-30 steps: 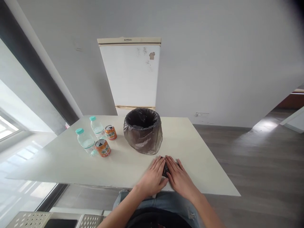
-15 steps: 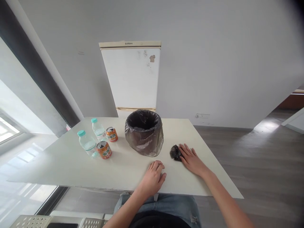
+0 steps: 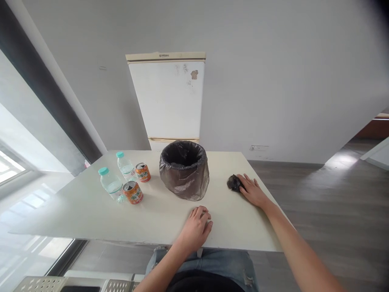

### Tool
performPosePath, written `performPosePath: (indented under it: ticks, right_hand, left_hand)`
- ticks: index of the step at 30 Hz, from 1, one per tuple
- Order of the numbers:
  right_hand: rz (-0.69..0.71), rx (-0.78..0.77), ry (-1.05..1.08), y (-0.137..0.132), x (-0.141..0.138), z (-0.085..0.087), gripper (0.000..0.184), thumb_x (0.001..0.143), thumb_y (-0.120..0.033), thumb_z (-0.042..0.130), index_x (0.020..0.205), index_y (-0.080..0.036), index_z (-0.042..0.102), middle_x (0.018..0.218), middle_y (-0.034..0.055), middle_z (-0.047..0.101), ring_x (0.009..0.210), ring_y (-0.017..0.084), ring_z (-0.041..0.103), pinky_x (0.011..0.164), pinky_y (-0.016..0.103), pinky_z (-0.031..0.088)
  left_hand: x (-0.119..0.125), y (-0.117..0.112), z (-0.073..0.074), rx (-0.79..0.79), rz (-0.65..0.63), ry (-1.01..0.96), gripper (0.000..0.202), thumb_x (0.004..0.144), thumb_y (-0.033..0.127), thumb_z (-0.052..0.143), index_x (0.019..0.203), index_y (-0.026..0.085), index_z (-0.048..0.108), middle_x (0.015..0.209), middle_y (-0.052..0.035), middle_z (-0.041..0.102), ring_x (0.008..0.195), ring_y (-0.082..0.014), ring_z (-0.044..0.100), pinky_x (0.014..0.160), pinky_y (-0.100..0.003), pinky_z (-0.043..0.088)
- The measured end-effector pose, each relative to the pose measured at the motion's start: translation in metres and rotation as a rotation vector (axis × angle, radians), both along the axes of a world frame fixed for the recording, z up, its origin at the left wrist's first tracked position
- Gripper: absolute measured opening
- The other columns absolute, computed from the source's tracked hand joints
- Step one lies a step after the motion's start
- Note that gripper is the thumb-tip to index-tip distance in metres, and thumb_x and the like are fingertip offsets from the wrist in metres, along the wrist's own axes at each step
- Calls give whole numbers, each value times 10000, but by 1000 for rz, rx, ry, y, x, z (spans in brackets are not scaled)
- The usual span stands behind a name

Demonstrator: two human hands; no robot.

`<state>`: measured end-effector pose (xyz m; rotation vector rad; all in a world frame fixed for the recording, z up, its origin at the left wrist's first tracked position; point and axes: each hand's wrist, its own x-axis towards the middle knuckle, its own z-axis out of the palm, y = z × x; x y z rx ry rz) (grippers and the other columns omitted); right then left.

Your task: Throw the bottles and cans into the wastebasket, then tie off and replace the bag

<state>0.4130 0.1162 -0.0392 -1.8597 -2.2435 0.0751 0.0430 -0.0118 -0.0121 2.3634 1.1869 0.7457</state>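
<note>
My right hand [image 3: 253, 192] lies over the right side of a crumpled black plastic bag [image 3: 234, 183], holding it against the white table [image 3: 164, 221]; part of the bag is hidden under the fingers. Near the front edge, my left hand [image 3: 197, 230] rests on the tabletop, its fingers loosely bent and its thumb apart, with nothing in it. Between and beyond the hands stands a bin [image 3: 185, 178] lined with a dark, see-through plastic bag folded over its rim.
Left of the bin are two orange drink cans [image 3: 133, 192] and two clear plastic bottles [image 3: 112, 184] with turquoise caps. A white fridge [image 3: 168, 97] stands behind the table against the grey wall. At the lower left, a dark flat object [image 3: 79, 288] lies beside perforated pale baskets [image 3: 39, 284].
My right hand has slid to the right and away from me across the tabletop, and the crumpled black bag has moved with it. My left hand has stayed in place.
</note>
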Motion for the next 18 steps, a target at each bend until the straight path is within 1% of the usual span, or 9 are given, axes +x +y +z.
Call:
performPosePath:
  ticks: [2, 4, 5, 7, 9, 11, 15, 18]
  right_hand:
    - [-17, 67, 12, -2, -1, 3, 642, 1065, -401, 208, 1693, -265, 190, 1717, 34, 315, 1629, 276, 139, 1293, 645, 155]
    - [-21, 112, 25, -3, -4, 4, 638, 1077, -420, 187, 1697, -273, 172, 1729, 27, 280, 1633, 265, 121, 1299, 636, 136]
    - [-4, 108, 27, -4, -5, 5, 635, 1082, -444, 182, 1696, -282, 178, 1734, 23, 264, 1633, 263, 119, 1300, 631, 140]
    - [56, 47, 24, -4, -10, 5, 639, 1085, -507, 193, 1690, -302, 210, 1737, 18, 247, 1629, 268, 140, 1296, 625, 167]
    - [108, -19, 9, -4, -14, 5, 655, 1079, -558, 217, 1683, -307, 245, 1733, 28, 254, 1621, 284, 179, 1286, 631, 197]
    - [125, -50, -8, -4, -17, 4, 673, 1070, -591, 242, 1678, -303, 268, 1726, 46, 271, 1612, 302, 209, 1273, 647, 219]
    - [126, -48, -37, -5, -18, 5, 675, 1063, -607, 272, 1669, -310, 297, 1719, 62, 283, 1608, 321, 216, 1257, 669, 228]
    - [126, -1, -58, -7, -17, 6, 654, 1064, -589, 296, 1670, -342, 283, 1717, 50, 295, 1604, 326, 231, 1251, 677, 232]
  left_hand:
    - [0, 0, 0, -8, -3, -8, 129, 995, 159, 557, 1086, 203, 637, 1238, -100, 594, 1146, -270, 584, 1018, -450, 503]
    - [0, -1, 0, -8, -7, -11, 125, 997, 162, 553, 1080, 202, 637, 1227, -100, 594, 1137, -268, 584, 1013, -449, 504]
    - [0, -1, 0, -7, -8, -10, 123, 998, 163, 552, 1078, 202, 637, 1226, -100, 594, 1136, -269, 583, 1012, -451, 504]
    - [0, -1, -1, -8, -6, -7, 120, 998, 164, 554, 1075, 202, 637, 1229, -101, 594, 1135, -272, 583, 1012, -453, 503]
    - [0, -1, -1, -9, -4, -8, 118, 996, 162, 558, 1072, 205, 637, 1229, -101, 594, 1137, -273, 583, 1014, -453, 502]
    - [0, -1, 0, -6, -4, -15, 119, 998, 165, 559, 1077, 209, 635, 1229, -98, 593, 1140, -270, 582, 1015, -446, 502]
    - [-1, -1, 3, 8, 3, -37, 103, 1016, 188, 543, 1053, 220, 634, 1194, -89, 603, 1107, -257, 594, 983, -416, 512]
    - [-1, -3, 5, 38, 23, -81, 100, 1025, 196, 526, 1018, 226, 621, 1143, -82, 619, 1059, -248, 600, 942, -395, 510]
